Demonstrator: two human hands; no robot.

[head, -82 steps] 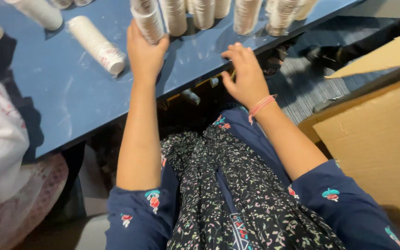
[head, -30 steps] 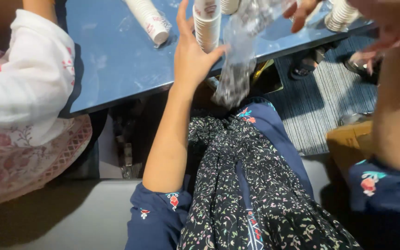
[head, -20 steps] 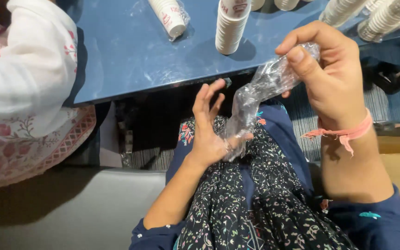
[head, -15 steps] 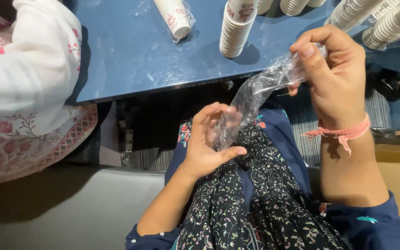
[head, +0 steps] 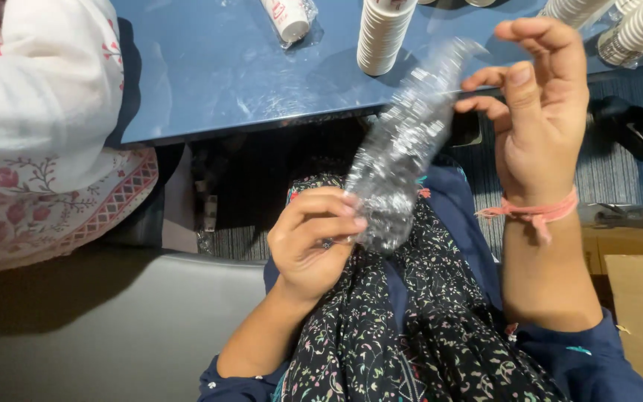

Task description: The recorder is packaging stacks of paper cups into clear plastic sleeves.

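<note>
A long clear plastic sleeve (head: 407, 149) hangs slanted over my lap, blurred by motion. My left hand (head: 314, 242) pinches its lower end between thumb and fingers. My right hand (head: 541, 112) is raised beside the sleeve's upper end, fingers spread apart, and its fingertips seem just off the plastic. A pink band circles that wrist. On the blue table (head: 217, 82) stands an upright stack of white paper cups (head: 383, 33), just beyond the sleeve's top.
Another person in a white sleeve (head: 35, 82) and floral cloth sits at the left. A wrapped cup stack (head: 286, 16) lies on the table, more cup stacks (head: 638, 30) at the far right. A cardboard box (head: 641, 298) stands by my right arm.
The right hand drew the plastic sleeve from the table toward my lap, and the left hand took its lower end. Now the right hand's fingers have opened off the top.
</note>
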